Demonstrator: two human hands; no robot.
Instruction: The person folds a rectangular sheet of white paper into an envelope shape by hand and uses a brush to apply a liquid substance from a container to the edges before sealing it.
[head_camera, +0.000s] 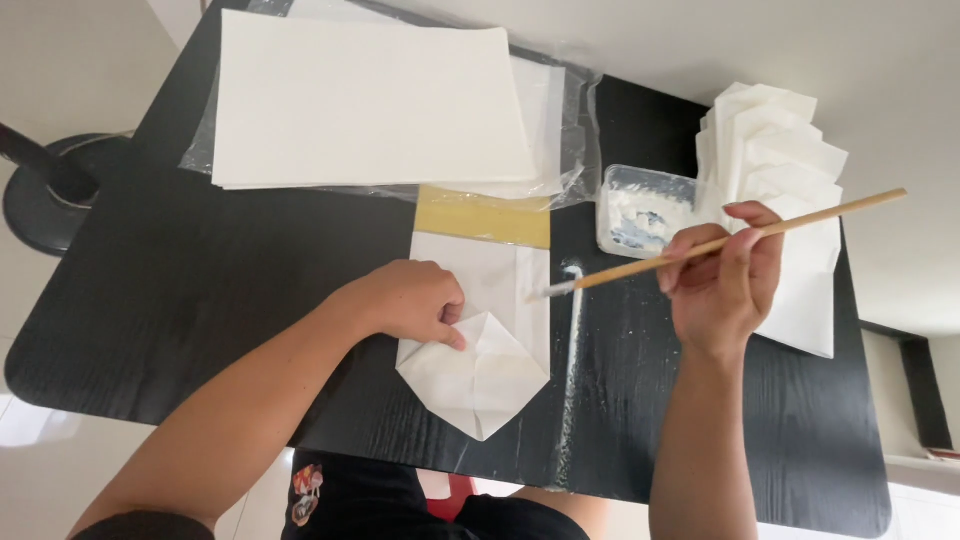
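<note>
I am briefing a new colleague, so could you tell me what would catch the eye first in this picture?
At the centre of the black table, the left hand presses on a folded white paper bag. The right hand holds a wooden brush, its tip at the bag's right edge. Behind lie a stack of white sheets and a tray of white paste.

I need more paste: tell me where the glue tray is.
In the head view, the clear glue tray sits on the black table, right of centre, between the bagged paper stack and the folded white bags.
</note>
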